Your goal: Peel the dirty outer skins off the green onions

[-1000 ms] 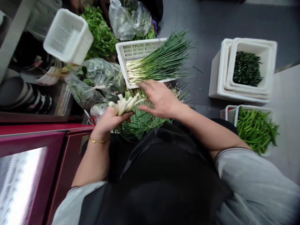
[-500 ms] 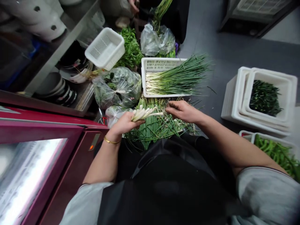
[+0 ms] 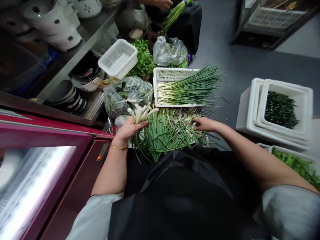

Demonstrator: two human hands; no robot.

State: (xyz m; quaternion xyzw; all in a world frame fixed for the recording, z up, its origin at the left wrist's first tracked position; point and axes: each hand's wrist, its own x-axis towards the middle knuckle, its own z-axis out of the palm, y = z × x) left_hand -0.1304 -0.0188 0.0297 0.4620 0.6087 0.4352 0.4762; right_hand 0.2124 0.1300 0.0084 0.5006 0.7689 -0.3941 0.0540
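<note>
Scallions (image 3: 140,114), partly hidden, fill the left hand's (image 3: 129,128) grip; the right hand's (image 3: 205,124) is unclear.

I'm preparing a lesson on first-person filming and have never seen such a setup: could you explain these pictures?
There is no machine: these are a person's two bare hands. Every picture comes from one camera worn on the head, looking forward and down. The left hand grips a bunch of green onions. The right hand is at a spread of loose green stalks; whether it holds any is hard to tell. Just beyond, a white basket holds long onions, their green tops reaching over its edge.
</note>
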